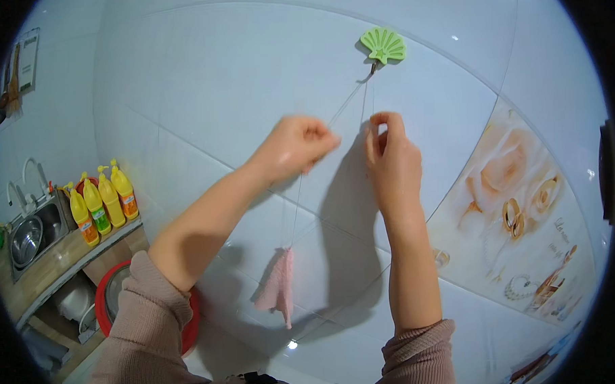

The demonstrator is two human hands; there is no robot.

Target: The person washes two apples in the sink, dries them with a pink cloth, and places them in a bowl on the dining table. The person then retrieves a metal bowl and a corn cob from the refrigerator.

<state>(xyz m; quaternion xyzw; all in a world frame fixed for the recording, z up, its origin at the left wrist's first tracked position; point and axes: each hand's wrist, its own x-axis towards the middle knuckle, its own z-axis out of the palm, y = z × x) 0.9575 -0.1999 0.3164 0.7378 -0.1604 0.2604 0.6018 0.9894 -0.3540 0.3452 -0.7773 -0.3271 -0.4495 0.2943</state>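
Note:
A green shell-shaped wall hook is fixed to the white tiled wall. Its metal hook carries a thin string that slants down to my left hand. The fingers of that hand are pinched on the string. Below them more string drops to a pink cloth, which hangs by its top. My right hand is raised under the hook, thumb and index fingertips brought together where a fine strand comes down from it. Strand and shadow are hard to tell apart there.
Several yellow pump bottles stand on a counter at left, beside a metal sink holding a steel bowl. A red-rimmed round container sits below. At right is a decorated tile panel. Utensils hang at far left.

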